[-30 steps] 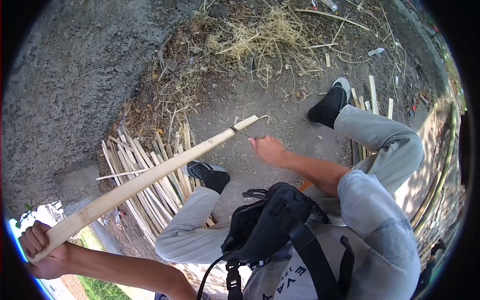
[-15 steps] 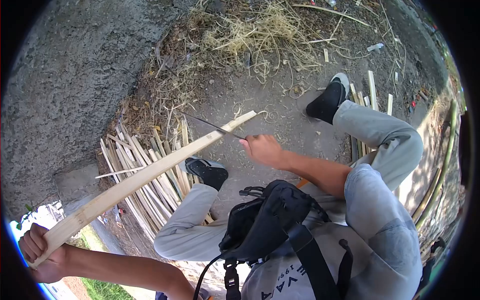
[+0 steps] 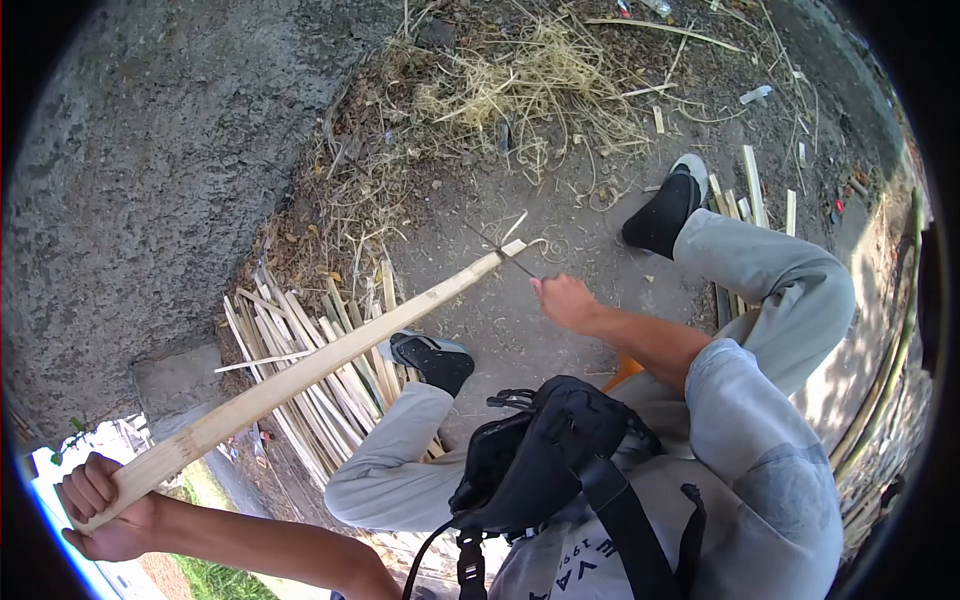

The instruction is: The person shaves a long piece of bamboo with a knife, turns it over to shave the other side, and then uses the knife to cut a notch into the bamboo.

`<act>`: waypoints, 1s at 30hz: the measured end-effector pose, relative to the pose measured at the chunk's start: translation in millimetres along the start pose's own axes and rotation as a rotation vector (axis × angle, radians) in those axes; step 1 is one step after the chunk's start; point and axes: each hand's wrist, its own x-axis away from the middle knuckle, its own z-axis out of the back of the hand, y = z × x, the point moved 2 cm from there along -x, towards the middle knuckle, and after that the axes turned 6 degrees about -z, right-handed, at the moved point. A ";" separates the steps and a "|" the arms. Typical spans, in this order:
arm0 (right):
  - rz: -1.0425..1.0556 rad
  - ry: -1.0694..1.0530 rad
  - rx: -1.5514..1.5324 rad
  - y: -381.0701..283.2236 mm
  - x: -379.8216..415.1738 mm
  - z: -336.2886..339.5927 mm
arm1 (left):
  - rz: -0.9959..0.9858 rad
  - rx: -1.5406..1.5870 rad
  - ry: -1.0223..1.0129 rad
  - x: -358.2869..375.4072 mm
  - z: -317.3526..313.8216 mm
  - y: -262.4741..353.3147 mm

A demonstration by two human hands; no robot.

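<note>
A long, pale bamboo strip (image 3: 310,368) slants up from the lower left to the middle of the view. My left hand (image 3: 108,505) is wrapped round its lower end. In my right hand (image 3: 568,304) is the handle of a knife (image 3: 518,264) with a long, thin, dark blade. The blade crosses the strip close to its far end, where a thin sliver (image 3: 514,226) stands off and a curl hangs beside it. Most of the knife's handle is hidden in my fingers.
Many split bamboo strips (image 3: 300,385) lie in a pile by my left foot, with more (image 3: 754,186) beyond my right foot. Thin shavings (image 3: 520,85) are heaped on the dirt ahead. A rough concrete wall (image 3: 160,180) rises at left. A black bag (image 3: 550,450) hangs at my front.
The knife has slid along the strip toward its far end, with my right hand moving outward. A sliver now lifts at the tip. My left hand keeps its hold.
</note>
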 end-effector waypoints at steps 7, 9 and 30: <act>-0.022 0.003 -0.042 18.5 10.1 -6.4 | -0.044 -0.034 0.058 -5.6 -2.4 0.1; -0.016 0.119 0.000 43.4 -2.7 -24.3 | -0.035 -0.005 0.008 -7.5 -8.7 -1.4; -0.124 -0.056 -0.007 42.8 19.6 11.2 | -0.018 -0.004 0.008 -4.9 -4.0 -4.7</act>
